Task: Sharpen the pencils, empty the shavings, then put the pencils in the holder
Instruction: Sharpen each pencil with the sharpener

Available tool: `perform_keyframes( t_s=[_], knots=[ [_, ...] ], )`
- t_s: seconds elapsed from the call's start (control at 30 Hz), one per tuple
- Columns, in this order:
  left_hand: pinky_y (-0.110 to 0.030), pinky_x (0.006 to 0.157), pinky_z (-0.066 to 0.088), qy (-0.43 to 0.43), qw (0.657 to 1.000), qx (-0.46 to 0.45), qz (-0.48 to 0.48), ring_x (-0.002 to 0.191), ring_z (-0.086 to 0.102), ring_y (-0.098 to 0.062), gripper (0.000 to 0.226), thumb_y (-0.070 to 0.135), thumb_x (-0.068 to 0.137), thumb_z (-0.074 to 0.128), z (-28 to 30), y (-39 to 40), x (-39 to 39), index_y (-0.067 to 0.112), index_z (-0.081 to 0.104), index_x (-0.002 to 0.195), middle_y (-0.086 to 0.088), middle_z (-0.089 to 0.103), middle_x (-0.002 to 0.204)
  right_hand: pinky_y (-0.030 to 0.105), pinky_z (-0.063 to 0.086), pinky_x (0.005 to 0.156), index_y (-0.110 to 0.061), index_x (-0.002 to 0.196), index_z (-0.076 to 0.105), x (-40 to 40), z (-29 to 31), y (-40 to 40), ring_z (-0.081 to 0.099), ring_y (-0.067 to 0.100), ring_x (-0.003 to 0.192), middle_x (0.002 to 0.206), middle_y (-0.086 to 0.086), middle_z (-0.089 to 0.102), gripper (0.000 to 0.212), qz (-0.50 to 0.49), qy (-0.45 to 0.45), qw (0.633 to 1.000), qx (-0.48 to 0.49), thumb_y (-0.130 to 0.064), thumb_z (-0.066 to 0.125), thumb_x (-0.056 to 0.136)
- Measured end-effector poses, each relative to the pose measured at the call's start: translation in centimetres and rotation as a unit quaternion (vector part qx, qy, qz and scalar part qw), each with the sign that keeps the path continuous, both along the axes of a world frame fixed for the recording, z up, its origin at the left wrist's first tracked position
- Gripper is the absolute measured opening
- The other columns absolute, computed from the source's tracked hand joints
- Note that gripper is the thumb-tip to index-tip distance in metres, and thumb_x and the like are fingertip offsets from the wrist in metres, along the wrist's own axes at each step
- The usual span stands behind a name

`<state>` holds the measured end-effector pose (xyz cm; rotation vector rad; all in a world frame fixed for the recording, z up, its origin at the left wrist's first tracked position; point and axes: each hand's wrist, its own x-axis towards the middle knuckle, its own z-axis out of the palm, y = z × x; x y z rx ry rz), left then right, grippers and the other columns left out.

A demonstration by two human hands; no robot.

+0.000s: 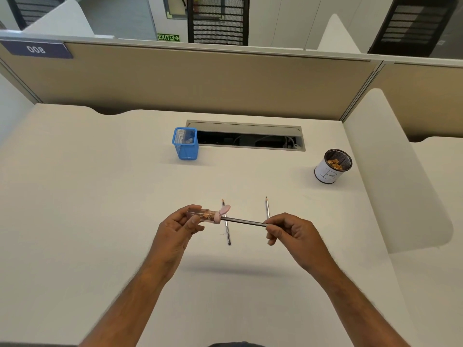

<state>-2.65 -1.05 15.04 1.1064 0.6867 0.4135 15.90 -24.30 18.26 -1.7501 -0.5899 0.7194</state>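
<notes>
A pale desk (100,196) filled most of the view. Near its far edge a long cable slot (246,139) stood with its flap raised, wires showing inside. A beige partition (200,81) ran behind the desk, bearing a dark blue plate (37,49) with white numerals that read upside down. Beyond it stood black mesh-backed chairs (218,20), and a green EXIT sign (168,37) sat low on the far wall. A white side divider (390,171) rose at the desk's right.
</notes>
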Motion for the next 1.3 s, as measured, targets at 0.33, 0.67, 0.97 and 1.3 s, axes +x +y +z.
perform_keyframes(
  t_s=[0.33, 0.67, 0.97, 1.3],
  knots=[
    [-0.034, 0.095, 0.057, 0.016, 1.000, 0.013, -0.016, 0.106, 0.071, -0.021, 0.036, 0.027, 0.090, 0.080, 0.1, -0.4, -0.1, 0.012, 0.071, 0.121, -0.005, 0.082, 0.116, 0.031, 0.048, 0.069, -0.016, 0.087, 0.077, 0.4, -0.6, 0.0, 0.054, 0.022, 0.052, 0.053, 0.003, 0.059, 0.036, 0.042, 0.016, 0.997, -0.062, -0.030, 0.053, 0.110],
    [-0.029, 0.091, 0.060, -0.002, 1.000, 0.009, 0.001, 0.103, 0.073, -0.018, 0.078, 0.063, 0.060, 0.096, 0.1, -0.2, 0.4, 0.016, 0.075, 0.119, -0.008, 0.080, 0.118, 0.038, 0.056, 0.081, -0.022, 0.102, 0.078, 0.2, -0.1, -0.2, 0.074, 0.026, 0.078, 0.080, 0.004, 0.077, 0.018, -0.013, -0.009, 1.000, -0.002, -0.005, 0.073, 0.097],
    [-0.031, 0.093, 0.059, -0.005, 1.000, -0.002, -0.004, 0.106, 0.072, -0.019, 0.046, 0.040, 0.081, 0.085, 0.5, -0.2, 0.4, 0.014, 0.073, 0.118, -0.006, 0.081, 0.113, 0.034, 0.053, 0.075, -0.018, 0.084, 0.073, -0.1, -0.5, 0.0, 0.064, 0.032, 0.061, 0.054, 0.008, 0.066, 0.030, 0.022, -0.026, 0.999, -0.039, -0.022, 0.056, 0.109],
    [-0.036, 0.095, 0.058, 0.014, 1.000, 0.019, 0.001, 0.104, 0.072, -0.022, 0.031, 0.028, 0.090, 0.076, 0.2, -0.1, 0.3, 0.015, 0.074, 0.118, -0.006, 0.081, 0.114, 0.021, 0.049, 0.063, -0.023, 0.116, 0.072, 0.0, -0.7, 0.1, 0.065, 0.021, 0.062, 0.081, 0.010, 0.069, 0.017, 0.017, 0.024, 1.000, -0.008, -0.015, 0.066, 0.103]
  ],
)
